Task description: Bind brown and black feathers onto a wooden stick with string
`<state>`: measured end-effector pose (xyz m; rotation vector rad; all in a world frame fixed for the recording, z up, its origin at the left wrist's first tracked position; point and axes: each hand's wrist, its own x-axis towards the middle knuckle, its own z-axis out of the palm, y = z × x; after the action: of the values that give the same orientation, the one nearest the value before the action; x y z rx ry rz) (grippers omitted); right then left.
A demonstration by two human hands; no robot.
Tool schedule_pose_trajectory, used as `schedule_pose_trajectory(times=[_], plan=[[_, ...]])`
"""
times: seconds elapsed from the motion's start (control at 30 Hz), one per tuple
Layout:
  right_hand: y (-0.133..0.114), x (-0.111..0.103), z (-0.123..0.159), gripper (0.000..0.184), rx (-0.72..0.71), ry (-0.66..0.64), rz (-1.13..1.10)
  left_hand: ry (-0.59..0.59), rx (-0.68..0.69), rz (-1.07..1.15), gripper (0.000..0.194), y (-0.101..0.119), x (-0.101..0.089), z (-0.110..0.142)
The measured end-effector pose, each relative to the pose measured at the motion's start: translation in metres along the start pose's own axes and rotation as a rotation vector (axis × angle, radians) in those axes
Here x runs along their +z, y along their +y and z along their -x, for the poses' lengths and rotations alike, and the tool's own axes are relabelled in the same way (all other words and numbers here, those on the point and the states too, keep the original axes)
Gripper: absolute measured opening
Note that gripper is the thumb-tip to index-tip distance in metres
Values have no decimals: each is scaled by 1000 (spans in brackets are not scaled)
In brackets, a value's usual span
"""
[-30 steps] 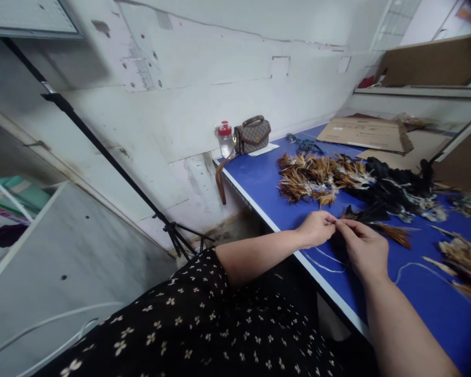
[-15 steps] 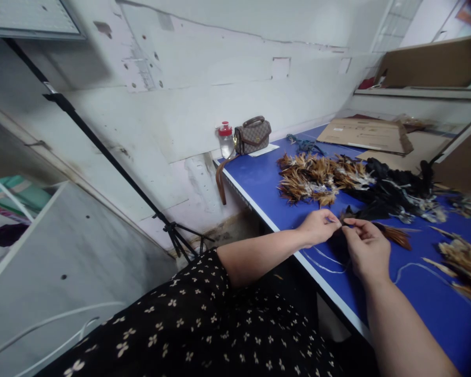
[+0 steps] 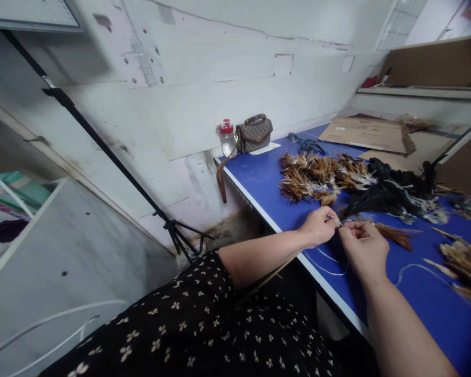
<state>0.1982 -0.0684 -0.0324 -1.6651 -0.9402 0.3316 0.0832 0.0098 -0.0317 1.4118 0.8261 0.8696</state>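
My left hand (image 3: 320, 226) is pinched closed at the table's near edge, with thin dark and pale bits like feather quills at its fingertips. Almost touching it, my right hand (image 3: 364, 245) is closed in a pinch too; what lies inside its fingers is too small to make out. A clear string (image 3: 325, 268) loops on the blue table (image 3: 259, 180) below the hands and reappears right of my right wrist. Just beyond the fingers lie black feathers (image 3: 396, 196), and reddish-brown feathers (image 3: 398, 236) stick out behind my right hand.
Brown feather strips (image 3: 310, 175) lie farther back, tan feathers (image 3: 463, 256) at the right. A handbag (image 3: 254, 135) and a red-capped bottle (image 3: 226, 139) stand at the far corner. Flat cardboard (image 3: 367, 133) lies at the back. A black tripod (image 3: 113, 157) stands left of the table.
My hands stay together and shift only slightly. Pale tips now show at my left fingertips, and a thin tan strip has appeared below my left forearm.
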Motion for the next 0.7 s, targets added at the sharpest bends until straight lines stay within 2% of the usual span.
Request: schedule_pose_trajectory(times=[0.23, 0.47, 0.7], plan=[[-1, -1, 1, 32, -77, 38, 49, -19, 138, -165, 11, 4, -4, 5], [6, -7, -2, 42, -152, 86, 111, -57, 270, -384, 12, 27, -12, 20], [2, -7, 4, 53, -207, 149, 87, -77, 299, -434, 6, 39, -17, 24]])
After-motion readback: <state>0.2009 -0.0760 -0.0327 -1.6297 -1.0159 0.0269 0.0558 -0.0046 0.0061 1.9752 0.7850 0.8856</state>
